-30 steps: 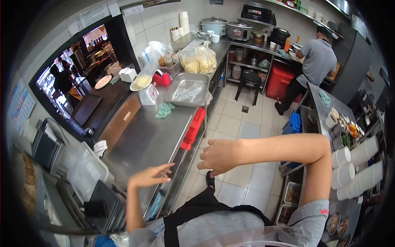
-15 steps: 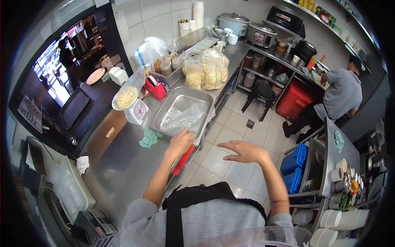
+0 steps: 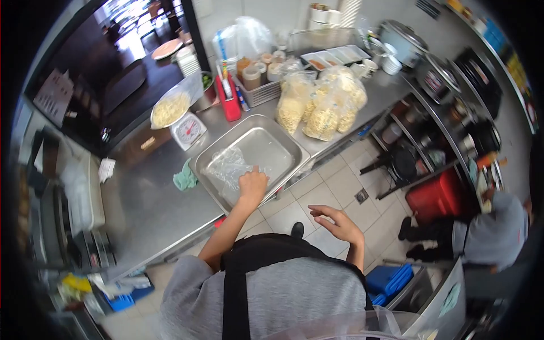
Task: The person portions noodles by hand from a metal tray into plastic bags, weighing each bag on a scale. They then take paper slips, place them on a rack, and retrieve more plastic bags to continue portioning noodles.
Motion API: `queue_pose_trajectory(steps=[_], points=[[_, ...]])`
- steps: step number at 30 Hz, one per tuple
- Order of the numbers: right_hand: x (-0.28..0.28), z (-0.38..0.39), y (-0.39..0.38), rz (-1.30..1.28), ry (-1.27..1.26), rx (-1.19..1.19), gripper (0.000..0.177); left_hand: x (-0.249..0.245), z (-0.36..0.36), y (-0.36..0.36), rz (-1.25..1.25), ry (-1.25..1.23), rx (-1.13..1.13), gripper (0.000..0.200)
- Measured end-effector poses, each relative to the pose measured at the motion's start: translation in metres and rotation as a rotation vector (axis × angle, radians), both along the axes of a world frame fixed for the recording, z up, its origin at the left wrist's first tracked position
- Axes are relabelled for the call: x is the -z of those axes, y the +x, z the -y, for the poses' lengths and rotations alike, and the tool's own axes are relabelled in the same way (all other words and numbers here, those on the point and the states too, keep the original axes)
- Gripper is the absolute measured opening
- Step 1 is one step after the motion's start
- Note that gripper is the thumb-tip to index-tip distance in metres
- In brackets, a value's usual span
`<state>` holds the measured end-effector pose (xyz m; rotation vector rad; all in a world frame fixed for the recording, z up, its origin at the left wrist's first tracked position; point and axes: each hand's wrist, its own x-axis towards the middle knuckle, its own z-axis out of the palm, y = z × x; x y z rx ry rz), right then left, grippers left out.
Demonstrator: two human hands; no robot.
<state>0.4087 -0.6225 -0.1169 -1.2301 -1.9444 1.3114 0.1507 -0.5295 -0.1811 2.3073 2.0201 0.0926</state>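
Observation:
A crumpled clear plastic bag (image 3: 225, 164) lies in a rectangular steel tray (image 3: 277, 137) on the metal counter. Over the tray's near side, my left hand (image 3: 253, 186) has its fingers curled at the bag's edge and appears to grip it; the thumb is hidden. Off the counter, above the tiled floor, my right hand (image 3: 340, 226) is empty with fingers apart. A white kitchen scale (image 3: 188, 130) beyond the tray carries a bowl of noodles (image 3: 170, 110). Filled bags of noodles (image 3: 323, 110) stand behind the tray to the right.
A green cloth (image 3: 185, 177) lies left of the tray. Behind it are a red tape dispenser (image 3: 228, 102) and a basket of sauce bottles (image 3: 260, 93). A co-worker in a grey shirt (image 3: 493, 232) is at the right, near a red bin (image 3: 436, 195) and blue containers (image 3: 388, 280).
My left hand has moved from the tray's near rim inward over the bag. The bag sits further left in the tray. My right hand has lowered slightly; the view has tilted and turned.

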Motion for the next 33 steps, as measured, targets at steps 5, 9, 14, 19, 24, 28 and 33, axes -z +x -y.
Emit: queue_pose_trajectory(steps=[5,9,14,19,24,28,33], points=[[-0.008,-0.071,0.004,-0.231,0.059,-0.093,0.022,0.013,0.007,-0.005,0.038,0.174,-0.257,0.008],[0.001,-0.118,-0.031,-0.232,0.204,-0.317,0.019,-0.006,0.026,0.005,0.269,0.368,-0.346,0.020],[0.061,-0.155,-0.082,0.266,0.606,-0.641,0.016,-0.038,0.050,0.026,0.410,0.153,-0.389,0.027],[0.079,-0.167,-0.129,0.123,0.464,-0.721,0.030,-0.020,0.060,0.024,0.342,0.050,-0.377,0.039],[0.065,-0.159,-0.155,-0.232,0.123,-0.581,0.043,-0.024,0.052,0.010,0.345,0.344,-0.474,0.037],[0.082,-0.167,-0.173,-0.382,0.148,-0.560,0.036,-0.045,0.052,0.002,0.314,0.428,-0.364,0.028],[0.066,-0.170,-0.172,-0.338,-0.057,-0.430,0.025,-0.064,0.040,0.010,0.418,0.494,-0.199,0.030]])
